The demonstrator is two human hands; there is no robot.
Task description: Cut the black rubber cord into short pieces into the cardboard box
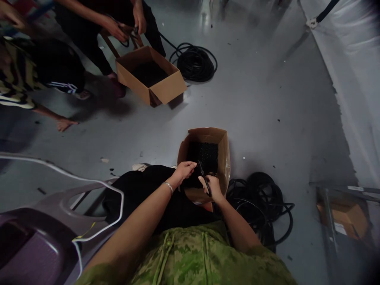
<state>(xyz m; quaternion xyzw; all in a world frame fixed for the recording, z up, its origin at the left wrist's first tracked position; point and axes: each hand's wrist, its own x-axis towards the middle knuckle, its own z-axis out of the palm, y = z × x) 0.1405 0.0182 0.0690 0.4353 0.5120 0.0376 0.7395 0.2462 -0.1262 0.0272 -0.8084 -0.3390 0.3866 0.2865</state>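
Observation:
Over an open cardboard box (224, 158) my two hands are close together. My right hand (212, 188) is wrapped round dark-handled scissors (202, 170), whose blades point up and left toward my other hand. The fingers of my left hand (185, 170) are pinched together at the box's left side, on a small dark piece too small to make out. Many small black pieces (209, 152) lie inside the box. Just right of the box is a loose heap of black cable (258, 198).
Another cardboard box (169, 87) stands at the upper left, beside a seated person's hands and a black cable coil (196, 63). Another person's hand (67, 123) reaches low at the left. A white cable (59, 169) crosses a purple plastic chair (38, 241).

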